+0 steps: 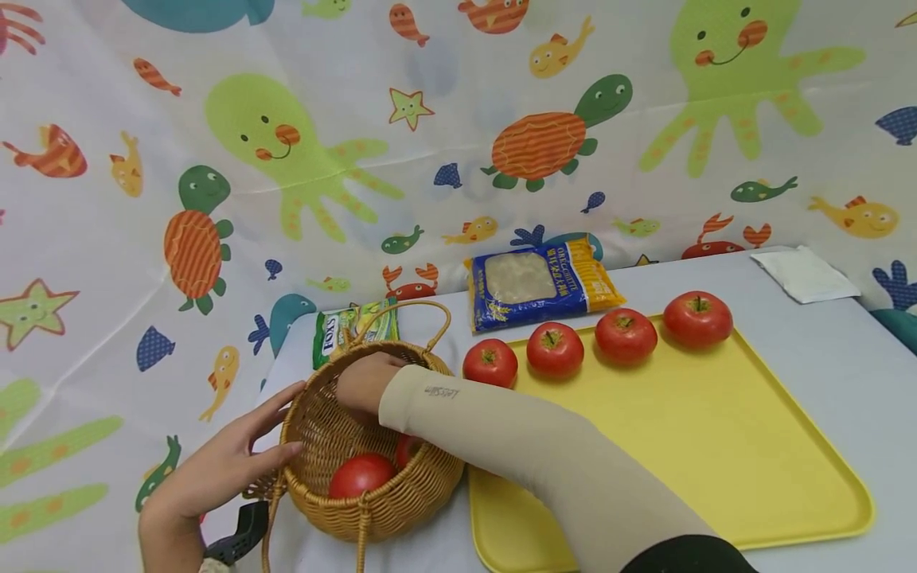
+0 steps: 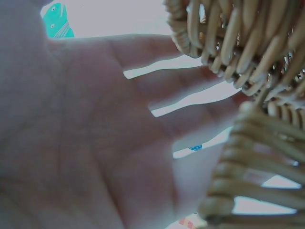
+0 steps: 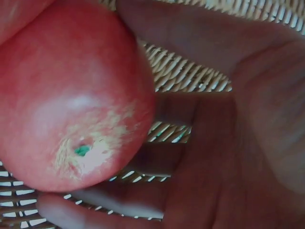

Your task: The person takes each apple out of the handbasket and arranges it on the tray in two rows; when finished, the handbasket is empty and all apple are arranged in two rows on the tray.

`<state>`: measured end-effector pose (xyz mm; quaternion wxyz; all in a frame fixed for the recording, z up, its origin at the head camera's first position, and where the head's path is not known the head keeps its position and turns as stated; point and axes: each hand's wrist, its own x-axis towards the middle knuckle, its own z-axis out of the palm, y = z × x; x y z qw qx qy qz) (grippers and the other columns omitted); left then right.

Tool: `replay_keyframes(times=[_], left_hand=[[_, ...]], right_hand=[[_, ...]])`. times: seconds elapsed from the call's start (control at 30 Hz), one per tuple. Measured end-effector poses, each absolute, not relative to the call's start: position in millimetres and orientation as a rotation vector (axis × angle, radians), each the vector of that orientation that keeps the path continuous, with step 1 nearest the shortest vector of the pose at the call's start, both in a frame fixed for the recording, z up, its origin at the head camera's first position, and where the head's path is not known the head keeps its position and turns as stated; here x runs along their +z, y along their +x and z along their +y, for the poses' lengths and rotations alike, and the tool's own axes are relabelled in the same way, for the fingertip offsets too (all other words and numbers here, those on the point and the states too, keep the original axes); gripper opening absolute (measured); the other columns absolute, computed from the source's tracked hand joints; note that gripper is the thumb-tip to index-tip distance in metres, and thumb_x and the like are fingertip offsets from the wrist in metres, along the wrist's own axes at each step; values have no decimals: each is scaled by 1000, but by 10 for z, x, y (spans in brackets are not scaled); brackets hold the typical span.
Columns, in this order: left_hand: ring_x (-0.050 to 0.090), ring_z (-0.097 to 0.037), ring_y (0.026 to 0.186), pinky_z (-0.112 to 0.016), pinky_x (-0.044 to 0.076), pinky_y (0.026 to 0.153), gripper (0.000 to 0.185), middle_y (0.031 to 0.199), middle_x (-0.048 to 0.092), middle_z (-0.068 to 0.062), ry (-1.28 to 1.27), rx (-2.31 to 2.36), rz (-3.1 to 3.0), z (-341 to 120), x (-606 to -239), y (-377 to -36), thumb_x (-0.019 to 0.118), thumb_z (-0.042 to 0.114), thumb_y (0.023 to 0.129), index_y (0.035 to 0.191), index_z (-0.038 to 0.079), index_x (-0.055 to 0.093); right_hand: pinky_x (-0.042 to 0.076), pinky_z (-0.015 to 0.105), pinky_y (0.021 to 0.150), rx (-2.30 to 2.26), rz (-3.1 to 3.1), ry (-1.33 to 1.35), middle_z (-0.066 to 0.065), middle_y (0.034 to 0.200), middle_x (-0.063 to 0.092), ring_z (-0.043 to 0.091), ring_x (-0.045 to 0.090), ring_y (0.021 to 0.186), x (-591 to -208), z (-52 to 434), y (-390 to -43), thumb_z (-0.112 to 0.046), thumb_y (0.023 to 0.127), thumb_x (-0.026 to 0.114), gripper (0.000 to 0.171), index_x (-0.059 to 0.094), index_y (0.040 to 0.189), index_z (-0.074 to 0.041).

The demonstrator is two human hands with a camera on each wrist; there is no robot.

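My right hand (image 1: 368, 386) reaches down inside a wicker basket (image 1: 408, 501). In the right wrist view its thumb and fingers hold a red apple (image 3: 81, 90) from opposite sides; part of another apple (image 3: 19, 16) shows at the corner. The head view shows one apple (image 1: 361, 476) low in the basket and a second apple (image 1: 407, 448) partly hidden by the sleeve. My left hand (image 1: 222, 465) touches the basket's left side, thumb at the rim. From the left wrist, its fingers (image 2: 171, 86) look straight and spread against the weave.
Several apples (image 1: 555, 350) line the back edge of a yellow tray (image 1: 716, 446) right of the basket. Behind stand a blue-and-yellow pasta bag (image 1: 530, 286) and a green Fox's packet (image 1: 329, 338). A white packet (image 1: 805, 274) lies at the back right, before a printed curtain (image 1: 444, 72).
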<state>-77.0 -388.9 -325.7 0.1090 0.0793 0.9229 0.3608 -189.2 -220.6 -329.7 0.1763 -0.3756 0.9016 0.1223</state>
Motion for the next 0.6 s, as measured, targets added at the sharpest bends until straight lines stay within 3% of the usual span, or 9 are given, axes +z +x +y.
replay_keyframes(times=[0.13, 0.33, 0.6], left_hand=[[28, -57, 144, -38, 61, 84, 72, 162, 31, -23, 216, 1043, 2723, -3892, -3246, -780, 65, 27, 102, 163, 17, 27], [27, -57, 144, -27, 56, 84, 72, 162, 32, -22, 216, 1049, 2715, -3891, -3251, -768, 65, 26, 102, 163, 16, 27], [26, -59, 144, -43, 61, 83, 72, 161, 33, -23, 199, 1061, 2706, -3871, -3239, -790, 65, 27, 102, 162, 17, 28]], right_hand=[[55, 49, 94, 392, 2531, -1091, -14, 134, 63, 16, 63, 116, -3282, -2193, -1878, -38, 91, 75, 28, 76, 119, -33], [54, 50, 96, 451, 2494, -1097, -14, 137, 61, 16, 62, 120, -3303, -2208, -1872, -38, 91, 74, 27, 76, 118, -35], [53, 47, 97, 480, 2504, -1110, -13, 132, 64, 17, 64, 116, -3330, -2211, -1866, -36, 90, 77, 18, 79, 108, -34]])
